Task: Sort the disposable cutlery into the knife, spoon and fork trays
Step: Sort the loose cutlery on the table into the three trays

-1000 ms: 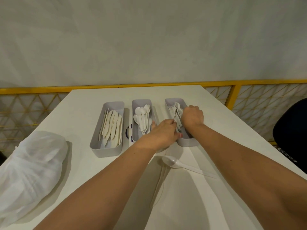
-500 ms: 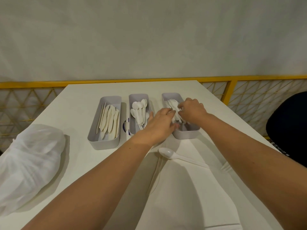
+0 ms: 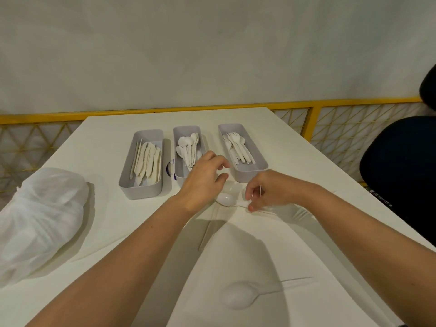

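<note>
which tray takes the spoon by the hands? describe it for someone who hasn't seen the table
On the white table, three long grey trays sit side by side near the far edge. Take the middle tray, just beyond the left hand. It alone holds round-bowled spoons; the left tray holds flat knives and the right tray holds pronged forks.

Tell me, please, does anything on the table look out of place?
Two spoons lie loose outside the trays: one between the hands, another near the front edge. The spoon tray stands behind them.

Soft even light, wide-angle edge distortion
</note>
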A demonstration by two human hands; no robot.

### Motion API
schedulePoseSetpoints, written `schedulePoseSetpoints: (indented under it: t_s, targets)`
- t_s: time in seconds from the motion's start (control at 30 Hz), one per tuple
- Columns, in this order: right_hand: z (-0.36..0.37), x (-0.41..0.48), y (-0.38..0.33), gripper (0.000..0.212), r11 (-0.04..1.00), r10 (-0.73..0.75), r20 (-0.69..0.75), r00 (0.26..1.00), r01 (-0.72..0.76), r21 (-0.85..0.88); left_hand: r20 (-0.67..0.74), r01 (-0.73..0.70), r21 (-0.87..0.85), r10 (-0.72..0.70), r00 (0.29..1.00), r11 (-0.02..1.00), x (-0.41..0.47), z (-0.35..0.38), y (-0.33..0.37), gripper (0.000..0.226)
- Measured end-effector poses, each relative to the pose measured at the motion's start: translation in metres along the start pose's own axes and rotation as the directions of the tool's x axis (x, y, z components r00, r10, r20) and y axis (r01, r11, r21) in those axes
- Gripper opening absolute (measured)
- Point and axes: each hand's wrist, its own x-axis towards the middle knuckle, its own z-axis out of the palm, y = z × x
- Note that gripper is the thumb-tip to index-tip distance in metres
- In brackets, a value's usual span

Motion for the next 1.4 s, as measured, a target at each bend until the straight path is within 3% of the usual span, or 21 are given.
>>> schedulePoseSetpoints:
  t_s: [0.27, 0.37, 0.43, 0.53, 0.63, 0.73, 0.87, 0.97, 1.07, 1.3, 1.4]
  targets:
    - [0.018, -0.003, 0.003, 0.012, 0.999, -0.004, -0.009, 1.000, 0.004, 0.045, 0.030, 0.090, -0.038, -0.089, 0.996, 0.995, -0.022, -0.002, -0.002, 0.022]
    - [0.018, -0.006, 0.001, 0.013, 0.994, -0.037, -0.037, 0.999, 0.041, 0.103, -0.006, 0.200, -0.222, -0.206, 0.978, 0.954, -0.031, -0.001, 0.002, 0.027]
    - [0.018, -0.009, -0.001, 0.013, 0.974, -0.067, -0.080, 0.995, 0.082, 0.210, 0.005, 0.307, -0.445, -0.341, 0.940, 0.841, -0.036, 0.000, 0.007, 0.030]
    - [0.016, -0.014, -0.008, 0.015, 0.908, -0.102, -0.107, 0.989, 0.136, 0.396, 0.185, 0.421, -0.684, -0.416, 0.890, 0.596, -0.041, -0.001, 0.017, 0.021]
    - [0.018, -0.018, -0.015, 0.009, 0.860, -0.117, -0.095, 0.989, 0.149, 0.489, 0.265, 0.422, -0.760, -0.357, 0.896, 0.494, -0.044, -0.002, 0.018, 0.021]
    - [0.022, -0.024, -0.019, 0.007, 0.856, -0.109, -0.073, 0.991, 0.131, 0.500, 0.236, 0.400, -0.813, -0.390, 0.890, 0.422, -0.043, -0.009, 0.016, 0.020]
    - [0.027, -0.044, -0.030, 0.014, 0.919, -0.157, 0.121, 0.980, 0.100, 0.381, 0.183, 0.364, -0.882, -0.494, 0.850, 0.300, -0.044, -0.018, 0.006, 0.022]
    - [0.033, -0.061, -0.047, 0.021, 0.967, -0.216, 0.319, 0.923, 0.156, 0.203, 0.159, 0.351, -0.891, -0.528, 0.834, 0.287, -0.046, -0.020, 0.002, 0.026]
    - [0.040, -0.069, -0.059, 0.032, 0.984, -0.174, 0.424, 0.889, 0.175, 0.037, 0.149, 0.325, -0.908, -0.520, 0.841, 0.264, -0.046, -0.021, 0.001, 0.024]
    - [0.046, -0.064, -0.064, 0.032, 0.980, -0.152, 0.458, 0.876, 0.193, -0.043, 0.145, 0.317, -0.908, -0.505, 0.851, 0.273, -0.048, -0.020, -0.005, 0.021]
    - [0.047, -0.059, -0.064, 0.031, 0.971, -0.197, 0.410, 0.891, 0.234, -0.042, 0.151, 0.321, -0.905, -0.495, 0.856, 0.279, -0.049, -0.022, -0.005, 0.020]
